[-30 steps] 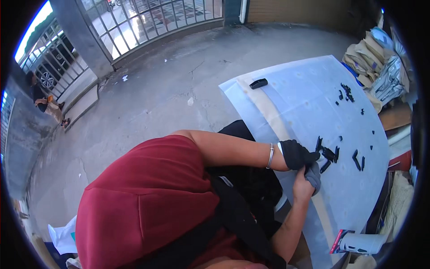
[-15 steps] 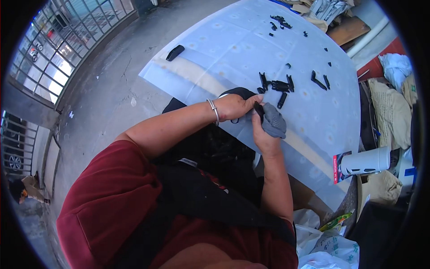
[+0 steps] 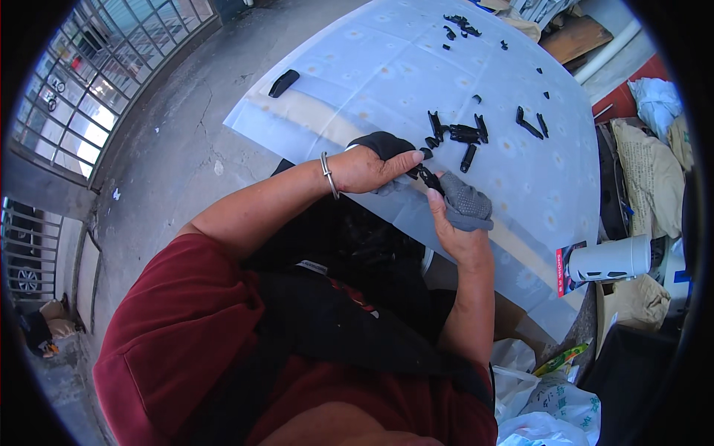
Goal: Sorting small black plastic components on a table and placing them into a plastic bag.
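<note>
My left hand [image 3: 374, 165], with a dark glove over its fingers and a bare thumb, is closed on one end of a small black plastic part [image 3: 429, 178]. My right hand [image 3: 460, 212], in a grey dotted glove with the thumb also bare, pinches the other end. Both hands are above the near edge of the table. Just beyond them lies a cluster of similar black plastic pieces [image 3: 465, 134], with a short black bar [image 3: 468, 158] on its near side. My fingers hide part of the held piece, so its exact kind cannot be told.
A pale flowered cloth [image 3: 357, 82] covers the table. On it sit a black block [image 3: 283, 83] at far left, two thin black strips [image 3: 529, 123] at right, and scattered bits [image 3: 462, 26] at the back. A white cylinder [image 3: 610, 259] stands right, near plastic bags [image 3: 550, 409].
My hands have drawn slightly apart, the right one shifting right and the left one left. More of the black part shows between them. The view has shifted a little.
</note>
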`<state>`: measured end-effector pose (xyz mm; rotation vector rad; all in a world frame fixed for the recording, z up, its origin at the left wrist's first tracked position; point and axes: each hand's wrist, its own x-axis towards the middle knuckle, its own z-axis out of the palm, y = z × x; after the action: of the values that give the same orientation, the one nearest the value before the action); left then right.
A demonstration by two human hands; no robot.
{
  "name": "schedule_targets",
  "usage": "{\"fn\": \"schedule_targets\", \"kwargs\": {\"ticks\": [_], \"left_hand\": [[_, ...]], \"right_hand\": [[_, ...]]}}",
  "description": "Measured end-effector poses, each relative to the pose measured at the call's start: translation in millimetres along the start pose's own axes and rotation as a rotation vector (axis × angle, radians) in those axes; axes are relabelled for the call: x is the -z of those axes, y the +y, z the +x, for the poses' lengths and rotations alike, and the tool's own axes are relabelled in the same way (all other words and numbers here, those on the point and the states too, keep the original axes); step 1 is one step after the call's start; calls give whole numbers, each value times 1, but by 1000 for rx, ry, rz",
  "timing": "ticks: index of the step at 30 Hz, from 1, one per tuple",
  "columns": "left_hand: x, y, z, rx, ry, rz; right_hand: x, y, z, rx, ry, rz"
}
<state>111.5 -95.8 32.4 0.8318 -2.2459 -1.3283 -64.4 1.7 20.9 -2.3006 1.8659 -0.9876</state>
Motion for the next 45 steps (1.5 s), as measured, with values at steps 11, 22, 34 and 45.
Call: {"fn": "schedule_targets", "kwargs": {"ticks": [11,22,34,45], "left_hand": [[-22,-2,5,-195,227,283],[-11,-11,11,-107,135,12],[2,-27,16,215,138,-1137],[-7,1,11,162,370,-380]], "right_hand": [[-15,-12,-4,42,78,-273],[-28,-7,7,46,183,25],[-11,-16,-1,138,0,-54],[-19,-26,1,221,-96,127]]}}
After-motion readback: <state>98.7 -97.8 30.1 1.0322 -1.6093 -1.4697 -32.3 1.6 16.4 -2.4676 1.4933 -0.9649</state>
